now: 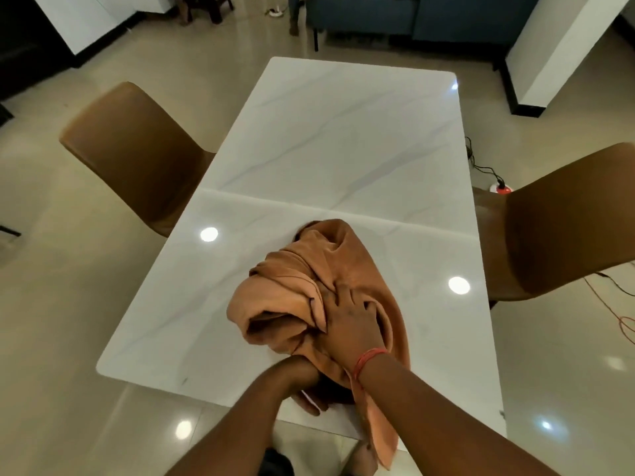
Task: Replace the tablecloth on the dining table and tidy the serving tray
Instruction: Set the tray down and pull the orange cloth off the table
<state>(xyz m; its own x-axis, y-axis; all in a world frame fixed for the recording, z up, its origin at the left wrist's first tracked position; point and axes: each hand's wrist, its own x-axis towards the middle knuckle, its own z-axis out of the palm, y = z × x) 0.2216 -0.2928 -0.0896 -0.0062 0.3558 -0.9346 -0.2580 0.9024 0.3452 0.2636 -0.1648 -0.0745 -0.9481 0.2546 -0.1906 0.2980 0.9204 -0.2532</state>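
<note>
- We see a white marble-patterned counter running away from us, with a seam across its middle.
- An orange-brown tablecloth lies bunched in a heap on the near half of the counter, a little right of centre, its far edge just short of the seam.
- One end of the tablecloth trails over the near edge of the counter and hangs down.
- Our right hand rests on top of the heap, palm down, its fingers spread and digging into the folds, so it grips the cloth from above.
- A red thread band circles the right wrist.
- Our left hand sits at the near edge of the counter, tucked under the bunched cloth; its fingers are mostly hidden, so we cannot tell whether they pinch the fabric or only support it.
- The two forearms cross near the wrists, the right one over the left.
- A brown chair stands at the left side of the counter, and a second brown chair stands at the right side.
- Beyond the far end of the counter a blue sofa stands on the glossy tiled floor.
- Cables and a small red-and-white object lie on the floor to the right, behind the right chair.
</note>
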